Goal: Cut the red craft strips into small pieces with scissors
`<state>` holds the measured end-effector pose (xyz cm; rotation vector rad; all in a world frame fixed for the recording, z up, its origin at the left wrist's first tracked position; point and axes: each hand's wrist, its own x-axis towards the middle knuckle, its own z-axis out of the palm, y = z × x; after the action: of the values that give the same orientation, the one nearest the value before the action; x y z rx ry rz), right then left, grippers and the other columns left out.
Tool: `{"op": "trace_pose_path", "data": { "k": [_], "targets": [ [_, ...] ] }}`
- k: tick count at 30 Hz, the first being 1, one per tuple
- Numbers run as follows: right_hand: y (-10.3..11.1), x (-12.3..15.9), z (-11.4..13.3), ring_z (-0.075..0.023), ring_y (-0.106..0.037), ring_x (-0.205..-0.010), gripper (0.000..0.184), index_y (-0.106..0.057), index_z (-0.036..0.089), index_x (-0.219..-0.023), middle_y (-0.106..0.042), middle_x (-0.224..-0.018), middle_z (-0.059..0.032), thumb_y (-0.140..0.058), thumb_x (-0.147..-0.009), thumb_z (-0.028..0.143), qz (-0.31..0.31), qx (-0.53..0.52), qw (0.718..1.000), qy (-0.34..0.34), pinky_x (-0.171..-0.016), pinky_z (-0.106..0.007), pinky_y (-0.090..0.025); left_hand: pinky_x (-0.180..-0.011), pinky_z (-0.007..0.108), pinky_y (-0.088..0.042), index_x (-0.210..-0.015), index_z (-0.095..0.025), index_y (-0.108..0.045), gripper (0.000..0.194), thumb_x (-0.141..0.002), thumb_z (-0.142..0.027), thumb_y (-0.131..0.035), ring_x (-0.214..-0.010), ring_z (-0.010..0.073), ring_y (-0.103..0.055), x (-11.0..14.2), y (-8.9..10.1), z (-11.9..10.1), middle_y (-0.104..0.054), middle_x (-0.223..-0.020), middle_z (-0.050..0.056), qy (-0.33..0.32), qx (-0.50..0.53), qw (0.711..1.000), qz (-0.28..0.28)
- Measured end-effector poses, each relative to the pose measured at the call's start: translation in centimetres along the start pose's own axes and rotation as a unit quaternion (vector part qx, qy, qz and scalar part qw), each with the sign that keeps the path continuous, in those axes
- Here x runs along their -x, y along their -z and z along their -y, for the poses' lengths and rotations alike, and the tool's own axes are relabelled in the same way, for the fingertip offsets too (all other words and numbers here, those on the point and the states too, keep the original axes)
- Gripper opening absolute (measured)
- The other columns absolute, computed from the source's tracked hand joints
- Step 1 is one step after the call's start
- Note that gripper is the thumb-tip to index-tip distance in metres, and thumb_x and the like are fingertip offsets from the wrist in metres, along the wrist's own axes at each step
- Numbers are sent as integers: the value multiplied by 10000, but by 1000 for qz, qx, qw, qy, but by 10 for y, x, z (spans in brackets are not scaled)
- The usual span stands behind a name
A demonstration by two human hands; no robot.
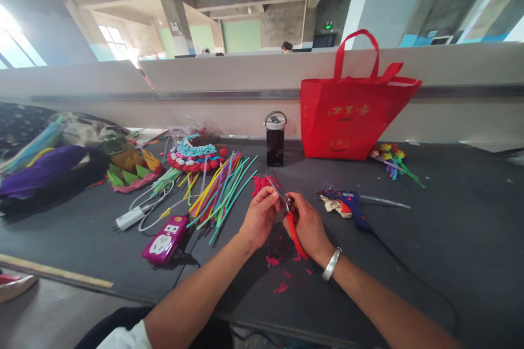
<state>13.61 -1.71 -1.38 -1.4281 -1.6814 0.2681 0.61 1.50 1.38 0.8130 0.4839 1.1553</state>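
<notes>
My right hand [311, 226] is wrapped round a pair of scissors with red handles [293, 232]. Their metal blades point up and away to the left, slightly parted. My left hand [260, 217] is closed in a pinch close beside the blades; whatever lies between its fingertips is too small to make out. Just beyond both hands is a heap of red-pink pieces [262, 184]. Small red scraps [273, 260] are scattered on the dark table [360, 289] below the hands.
Left of my hands lie coloured sticks [223, 193], a purple box [166, 240] and a white plug with cable [130, 218]. A blue glue gun [355, 208] rests at right, its cord trailing forward. Behind stand a dark bottle [275, 144] and a red bag [352, 120].
</notes>
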Motion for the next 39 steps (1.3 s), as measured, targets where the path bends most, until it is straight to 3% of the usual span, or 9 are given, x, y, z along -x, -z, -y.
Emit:
{"op": "trace_pose_path", "data": {
  "k": [8,24,28,34,39],
  "targets": [
    [0,1,0,-180,-621,-813,415,-531,195,-1131,-665,-977,-54,-516,-723,127,1,-4,1000,-8,-743,-284,-471,-641,232,-381,-755,-175,-572,207,-721,-277,-749,-590,96,-463,0,0,2,-492,-589,-40,1,-5,1000,2],
    [5,0,5,-160,-629,-631,300,-598,220,-1048,-675,-742,6,-511,-767,161,-7,-26,999,-33,-598,-233,-438,-637,244,-369,-735,-172,-591,165,-732,-269,-724,-594,103,-453,0,-2,1,-470,-592,-35,-2,-10,1000,11],
    [6,-2,3,-160,-658,-724,254,-578,206,-1069,-687,-851,-16,-508,-825,215,-33,-93,994,-46,-687,-250,-490,-636,252,-369,-695,-166,-589,143,-725,-250,-701,-569,95,-424,-1,0,2,-453,-590,-37,9,-18,1000,13],
    [4,-4,-2,-170,-650,-914,387,-480,211,-1205,-657,-1007,-41,-538,-822,201,-63,-167,984,20,-870,-315,-507,-576,243,-313,-695,-141,-632,96,-715,-223,-678,-559,91,-421,-3,9,6,-495,-595,-14,70,-94,993,24],
    [2,-7,-7,-171,-656,-897,356,-483,229,-1197,-670,-985,-30,-520,-844,210,-37,-196,980,25,-855,-329,-516,-563,260,-313,-614,-136,-619,106,-672,-200,-682,-502,85,-379,-6,12,5,-428,-515,-35,97,-122,987,21]
  ]
}}
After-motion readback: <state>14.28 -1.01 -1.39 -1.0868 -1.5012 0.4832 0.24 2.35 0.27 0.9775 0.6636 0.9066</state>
